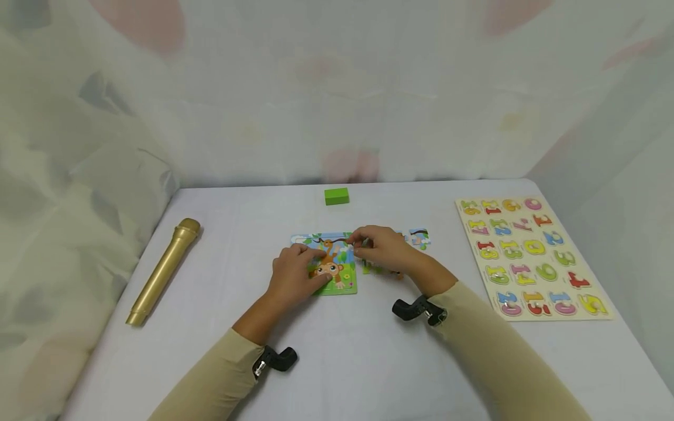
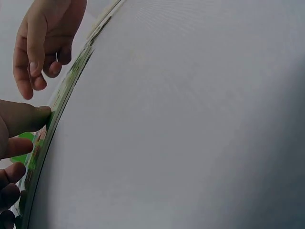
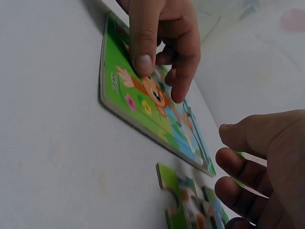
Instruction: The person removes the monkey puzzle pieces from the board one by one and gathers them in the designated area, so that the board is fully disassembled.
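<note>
A monkey jigsaw puzzle board (image 1: 348, 282) with a green and blue picture lies flat at the middle of the table. My left hand (image 1: 292, 276) rests on its left part, thumb and fingers spread over the monkey. Over the board's upper right corner is my right hand (image 1: 388, 250), fingers lightly bent. The right wrist view shows a gap between that thumb and the fingers, with nothing held. Loose puzzle pieces (image 3: 178, 200) lie beside the board, partly hidden under the right hand in the head view. One more puzzle piece (image 1: 419, 236) is just right of it.
A green block (image 1: 336, 196) sits near the table's back edge. On the left lies a gold microphone (image 1: 164, 273). A wooden number board (image 1: 532, 257) with colourful knobbed numbers covers the right side. Fabric walls (image 1: 316, 93) stand behind and at both sides.
</note>
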A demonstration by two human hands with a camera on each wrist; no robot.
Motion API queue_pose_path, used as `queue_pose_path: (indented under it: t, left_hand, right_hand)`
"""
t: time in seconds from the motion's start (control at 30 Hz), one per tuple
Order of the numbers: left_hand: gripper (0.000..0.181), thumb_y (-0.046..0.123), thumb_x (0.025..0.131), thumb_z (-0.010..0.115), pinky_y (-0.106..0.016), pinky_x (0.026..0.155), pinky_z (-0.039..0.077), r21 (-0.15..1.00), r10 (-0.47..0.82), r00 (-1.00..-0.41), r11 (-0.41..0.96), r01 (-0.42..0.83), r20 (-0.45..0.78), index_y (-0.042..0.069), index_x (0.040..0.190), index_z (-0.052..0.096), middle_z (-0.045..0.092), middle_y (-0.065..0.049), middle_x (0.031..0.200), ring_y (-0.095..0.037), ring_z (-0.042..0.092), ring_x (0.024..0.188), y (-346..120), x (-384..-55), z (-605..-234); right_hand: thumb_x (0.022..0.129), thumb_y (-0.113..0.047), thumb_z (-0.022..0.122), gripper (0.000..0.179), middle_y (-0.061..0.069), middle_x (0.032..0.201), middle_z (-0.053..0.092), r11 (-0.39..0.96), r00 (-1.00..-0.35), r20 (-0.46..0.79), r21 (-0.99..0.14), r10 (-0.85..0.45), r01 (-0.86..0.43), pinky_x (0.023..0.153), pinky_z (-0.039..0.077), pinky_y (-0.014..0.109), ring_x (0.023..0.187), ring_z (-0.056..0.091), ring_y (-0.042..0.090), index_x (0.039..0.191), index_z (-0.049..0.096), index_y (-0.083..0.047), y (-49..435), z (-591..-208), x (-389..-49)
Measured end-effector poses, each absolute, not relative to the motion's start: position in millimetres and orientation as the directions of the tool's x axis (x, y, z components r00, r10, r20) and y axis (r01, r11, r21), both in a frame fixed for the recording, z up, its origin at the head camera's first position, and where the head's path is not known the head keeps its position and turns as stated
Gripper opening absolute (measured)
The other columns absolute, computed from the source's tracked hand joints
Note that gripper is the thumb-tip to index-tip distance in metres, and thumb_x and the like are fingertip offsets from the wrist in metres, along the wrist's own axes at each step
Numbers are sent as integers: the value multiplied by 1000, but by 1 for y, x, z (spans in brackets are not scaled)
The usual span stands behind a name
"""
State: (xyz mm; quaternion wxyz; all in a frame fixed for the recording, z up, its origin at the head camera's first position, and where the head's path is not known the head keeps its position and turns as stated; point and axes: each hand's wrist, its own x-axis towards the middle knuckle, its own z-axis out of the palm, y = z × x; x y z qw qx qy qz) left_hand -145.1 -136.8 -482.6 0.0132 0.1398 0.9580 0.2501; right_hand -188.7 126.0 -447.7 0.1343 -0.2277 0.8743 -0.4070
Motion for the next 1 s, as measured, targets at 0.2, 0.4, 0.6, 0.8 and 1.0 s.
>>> queue_pose_path:
  t: [0.2, 0.4, 0.6, 0.8, 1.0]
  left_hand:
    - [56, 46, 88, 87, -55, 92, 42, 476, 275, -961, 843, 250, 18, 18, 135, 74, 62, -11, 128, -35, 54, 117, -137, -148, -477]
    - [58, 48, 87, 88, -57, 96, 43, 478, 265, -964, 847, 232, -2, 19, 134, 73, 62, -11, 131, -36, 55, 119, -137, -150, -476]
    - [57, 49, 88, 87, -56, 96, 42, 486, 264, -964, 845, 222, -18, 20, 135, 72, 62, -10, 131, -34, 55, 118, -137, -150, -479]
    - [57, 47, 87, 89, -57, 97, 42, 505, 260, -965, 838, 208, -34, 19, 133, 72, 62, -13, 130, -35, 55, 114, -137, -151, -472]
    - [58, 47, 86, 89, -57, 98, 43, 506, 267, -963, 837, 208, -46, 19, 134, 72, 62, -12, 131, -35, 55, 117, -136, -152, -472]
  right_hand:
    - [101, -15, 73, 30, 1, 117, 70, 595, -822, -50, -715, -568, -367, 82, 52, 35, 89, 61, 14, 130, 74, -12, 111, -447, -199]
    - [98, -13, 76, 32, 0, 118, 69, 634, -781, -101, -652, -617, -416, 88, 50, 34, 93, 59, 15, 130, 74, -13, 101, -447, -205]
    - [95, -11, 78, 40, 0, 125, 68, 661, -752, -149, -605, -642, -445, 91, 49, 34, 100, 59, 16, 135, 74, -13, 97, -446, -205]
    - [96, -1, 73, 43, 1, 129, 69, 657, -732, -164, -598, -661, -459, 97, 49, 36, 109, 61, 16, 137, 73, -12, 94, -445, -204]
    - [96, 1, 71, 43, 0, 127, 68, 661, -729, -186, -606, -658, -443, 103, 49, 37, 115, 62, 17, 136, 73, -12, 92, -444, -202]
